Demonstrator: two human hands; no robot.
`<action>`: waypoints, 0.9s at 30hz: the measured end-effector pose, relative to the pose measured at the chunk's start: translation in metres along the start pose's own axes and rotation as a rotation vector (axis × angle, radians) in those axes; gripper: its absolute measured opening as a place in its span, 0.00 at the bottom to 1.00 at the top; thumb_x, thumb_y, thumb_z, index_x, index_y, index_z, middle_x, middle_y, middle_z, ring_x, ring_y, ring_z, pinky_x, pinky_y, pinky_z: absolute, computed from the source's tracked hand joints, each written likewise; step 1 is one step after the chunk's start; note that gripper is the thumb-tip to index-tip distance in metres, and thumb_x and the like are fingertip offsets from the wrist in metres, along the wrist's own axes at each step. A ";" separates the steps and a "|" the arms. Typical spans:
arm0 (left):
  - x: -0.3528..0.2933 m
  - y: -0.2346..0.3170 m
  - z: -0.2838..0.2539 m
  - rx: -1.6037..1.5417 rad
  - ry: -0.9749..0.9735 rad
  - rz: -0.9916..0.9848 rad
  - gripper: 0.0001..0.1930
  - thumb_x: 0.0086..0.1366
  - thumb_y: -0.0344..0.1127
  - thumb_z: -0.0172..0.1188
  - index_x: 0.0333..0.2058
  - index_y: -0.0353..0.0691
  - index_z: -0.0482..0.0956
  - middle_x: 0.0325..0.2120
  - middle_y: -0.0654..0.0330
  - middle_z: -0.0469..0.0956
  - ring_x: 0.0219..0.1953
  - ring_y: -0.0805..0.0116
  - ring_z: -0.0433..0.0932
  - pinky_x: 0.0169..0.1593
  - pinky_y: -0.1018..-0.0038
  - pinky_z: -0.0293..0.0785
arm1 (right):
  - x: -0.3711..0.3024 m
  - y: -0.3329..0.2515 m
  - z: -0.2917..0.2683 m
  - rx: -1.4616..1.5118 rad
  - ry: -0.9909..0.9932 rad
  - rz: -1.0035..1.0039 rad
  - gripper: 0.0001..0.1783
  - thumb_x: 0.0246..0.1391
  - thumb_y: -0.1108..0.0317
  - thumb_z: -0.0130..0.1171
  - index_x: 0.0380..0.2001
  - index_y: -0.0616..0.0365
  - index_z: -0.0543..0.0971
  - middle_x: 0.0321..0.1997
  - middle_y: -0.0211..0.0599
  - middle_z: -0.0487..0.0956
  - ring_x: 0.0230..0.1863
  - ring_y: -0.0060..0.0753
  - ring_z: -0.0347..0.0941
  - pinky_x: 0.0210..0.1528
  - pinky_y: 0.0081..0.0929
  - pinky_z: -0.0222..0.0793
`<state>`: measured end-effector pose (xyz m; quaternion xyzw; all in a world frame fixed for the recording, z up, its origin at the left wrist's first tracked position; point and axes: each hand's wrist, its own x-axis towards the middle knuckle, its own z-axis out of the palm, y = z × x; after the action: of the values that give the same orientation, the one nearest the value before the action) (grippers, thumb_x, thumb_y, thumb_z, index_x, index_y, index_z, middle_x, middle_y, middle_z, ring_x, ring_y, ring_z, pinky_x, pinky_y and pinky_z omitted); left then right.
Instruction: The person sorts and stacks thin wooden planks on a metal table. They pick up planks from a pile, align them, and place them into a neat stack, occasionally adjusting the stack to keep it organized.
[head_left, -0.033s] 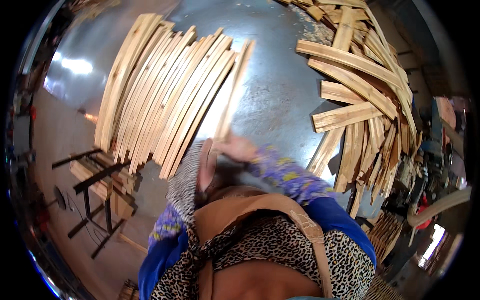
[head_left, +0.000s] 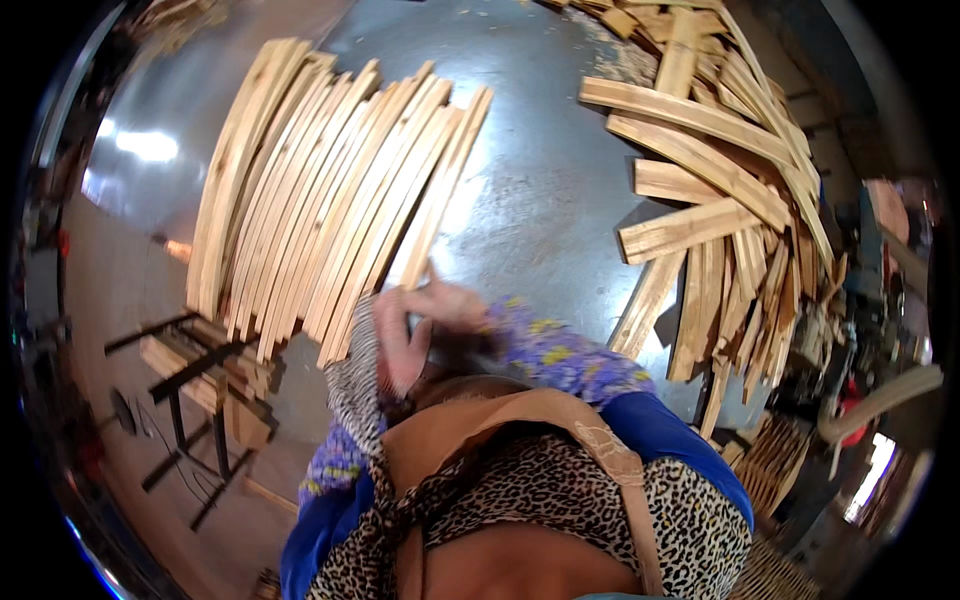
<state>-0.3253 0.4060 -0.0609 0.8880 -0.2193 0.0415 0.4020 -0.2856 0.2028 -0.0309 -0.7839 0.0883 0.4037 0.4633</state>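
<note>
A long pale wooden strip (head_left: 446,190) lies at the right end of a row of similar strips (head_left: 330,200) on the grey metal table. My right hand (head_left: 450,303) is closed on its near end, fingers bent round the edge. Right beside it, my left hand (head_left: 400,345) has its thumb and fingers apart, the fingertips by the strip's near end; whether they touch it is hard to tell. A dark narrow gap separates most of this strip from the row.
A jumbled heap of wooden boards (head_left: 720,220) covers the table's right side. Shavings (head_left: 620,55) lie at the back. A black metal stand (head_left: 190,400) with wood blocks is at the lower left. A pale hose (head_left: 880,405) bends at the right edge.
The strip has swung left toward the row and now shows its broad face; before, it was narrower and blurred. Both hands have moved slightly left with it, and the left thumb has spread.
</note>
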 end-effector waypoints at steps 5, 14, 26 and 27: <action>0.072 0.017 -0.053 0.383 -0.246 -0.026 0.32 0.62 0.44 0.72 0.61 0.33 0.76 0.57 0.43 0.77 0.61 0.40 0.75 0.71 0.43 0.66 | 0.033 0.006 0.027 -0.030 0.052 -0.204 0.37 0.68 0.56 0.61 0.74 0.66 0.68 0.49 0.63 0.84 0.51 0.55 0.86 0.57 0.44 0.82; 0.229 0.071 0.064 0.194 -0.336 0.192 0.36 0.60 0.43 0.72 0.64 0.33 0.76 0.64 0.36 0.72 0.67 0.33 0.69 0.73 0.43 0.65 | -0.011 0.261 -0.318 1.792 0.960 -0.325 0.19 0.70 0.46 0.69 0.37 0.47 0.77 0.30 0.34 0.76 0.21 0.31 0.66 0.18 0.29 0.60; 0.517 0.168 0.338 0.333 -0.906 0.267 0.53 0.54 0.55 0.72 0.77 0.41 0.65 0.66 0.41 0.76 0.67 0.41 0.76 0.73 0.54 0.69 | -0.059 0.240 -0.388 1.528 1.440 0.146 0.18 0.72 0.55 0.67 0.43 0.60 0.77 0.24 0.37 0.77 0.16 0.26 0.64 0.15 0.29 0.59; 0.516 0.184 0.324 0.271 -1.014 0.179 0.54 0.54 0.54 0.72 0.78 0.41 0.64 0.66 0.42 0.77 0.66 0.43 0.78 0.72 0.57 0.71 | -0.065 0.240 -0.377 1.480 1.441 0.182 0.18 0.72 0.56 0.67 0.42 0.60 0.77 0.25 0.37 0.77 0.16 0.26 0.64 0.15 0.29 0.60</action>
<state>0.0279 -0.1217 -0.0222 0.8184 -0.4536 -0.3311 0.1219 -0.2436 -0.2469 -0.0496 -0.3490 0.6294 -0.2828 0.6341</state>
